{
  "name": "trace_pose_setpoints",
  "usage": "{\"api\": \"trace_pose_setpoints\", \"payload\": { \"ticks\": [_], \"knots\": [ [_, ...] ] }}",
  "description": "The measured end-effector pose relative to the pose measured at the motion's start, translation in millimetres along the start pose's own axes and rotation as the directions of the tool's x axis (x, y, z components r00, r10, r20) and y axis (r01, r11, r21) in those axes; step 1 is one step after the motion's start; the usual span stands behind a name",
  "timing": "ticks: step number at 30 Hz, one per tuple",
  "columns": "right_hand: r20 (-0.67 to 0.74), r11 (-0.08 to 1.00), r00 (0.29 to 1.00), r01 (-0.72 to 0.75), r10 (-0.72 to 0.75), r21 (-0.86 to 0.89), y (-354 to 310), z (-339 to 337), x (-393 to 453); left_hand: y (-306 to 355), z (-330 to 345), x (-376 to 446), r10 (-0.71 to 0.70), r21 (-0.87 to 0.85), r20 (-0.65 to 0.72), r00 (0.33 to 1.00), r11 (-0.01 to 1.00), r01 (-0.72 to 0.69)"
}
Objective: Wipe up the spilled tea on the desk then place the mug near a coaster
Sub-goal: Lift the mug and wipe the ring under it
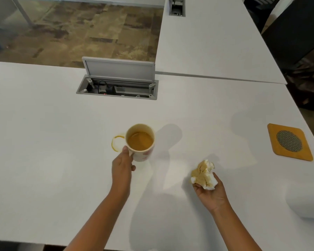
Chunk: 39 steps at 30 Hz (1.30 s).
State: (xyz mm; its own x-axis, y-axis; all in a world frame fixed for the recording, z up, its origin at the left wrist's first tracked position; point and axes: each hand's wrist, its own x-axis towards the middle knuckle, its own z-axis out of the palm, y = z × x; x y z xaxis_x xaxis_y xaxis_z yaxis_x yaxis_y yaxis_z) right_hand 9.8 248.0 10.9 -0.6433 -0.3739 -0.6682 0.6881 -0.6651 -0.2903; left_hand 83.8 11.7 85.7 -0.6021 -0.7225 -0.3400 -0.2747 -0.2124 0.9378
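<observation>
**Mug gripped by left hand, stained tissue in right, tea ring on counter**

Right now the left hand grips the mug by its handle side, fingers curled round the handle, thumb up near the rim. Mug is white with a faint red print, upright, holding brown tea. Cannot tell if its base touches the counter or sits just above it. Just left of the mug, partly hidden behind it, a yellow-brown tea ring marks the counter surface.

Right hand is palm up, fingers curled around a crumpled tissue, white with tan-yellow wet staining. It is held right of the mug and well apart from it.

Coaster: orange, square with rounded corners, dark mesh circle in the middle, lying flat near the right edge of the counter, well apart from the mug and beyond the right hand.

Surface: white matte counter, with soft shadows of mug and arms. A grey cable box is set into the counter behind the mug, its lid raised, black cables and a power strip inside. A second white desk butts on at the far right, with another cable box at the top. A white blurred object sits at the right edge; cannot tell what it is.

Room: patchy brown carpet tiles beyond the counter, and a dark chair at upper right.
</observation>
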Motion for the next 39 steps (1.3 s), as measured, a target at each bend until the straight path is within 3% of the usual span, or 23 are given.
{"api": "trace_pose_setpoints", "payload": {
  "ticks": [8, 13, 18, 30, 39],
  "knots": [
    [0.136, 0.985, 0.977, -0.153, 0.162, -0.074, 24.8, 41.4, 1.0, 36.6, 26.5, -56.9, 0.045, 0.048, 0.201, 0.979, 0.997, -0.056],
    [0.166, 0.964, 0.952, -0.245, 0.259, -0.099, 41.6, 55.9, -12.3, 52.3, 38.8, -76.1, 0.069, 0.062, 0.264, 0.962, 0.994, -0.088],
    [0.286, 0.934, 0.895, -0.292, 0.342, -0.203, 48.2, 77.6, -33.5, 57.7, 48.5, -80.6, 0.051, 0.052, 0.252, 0.966, 0.996, -0.066],
    [0.343, 0.954, 0.893, -0.297, 0.29, -0.032, 51.3, 84.1, -37.8, 62.2, 49.1, -82.8, 0.05, 0.086, 0.232, 0.971, 0.994, -0.072],
    [0.425, 0.983, 0.889, -0.117, 0.168, -0.143, 50.1, 97.8, -24.8, 75.5, 44.2, -81.5, 0.087, 0.119, 0.232, 0.969, 0.986, -0.117]
  ]
}}
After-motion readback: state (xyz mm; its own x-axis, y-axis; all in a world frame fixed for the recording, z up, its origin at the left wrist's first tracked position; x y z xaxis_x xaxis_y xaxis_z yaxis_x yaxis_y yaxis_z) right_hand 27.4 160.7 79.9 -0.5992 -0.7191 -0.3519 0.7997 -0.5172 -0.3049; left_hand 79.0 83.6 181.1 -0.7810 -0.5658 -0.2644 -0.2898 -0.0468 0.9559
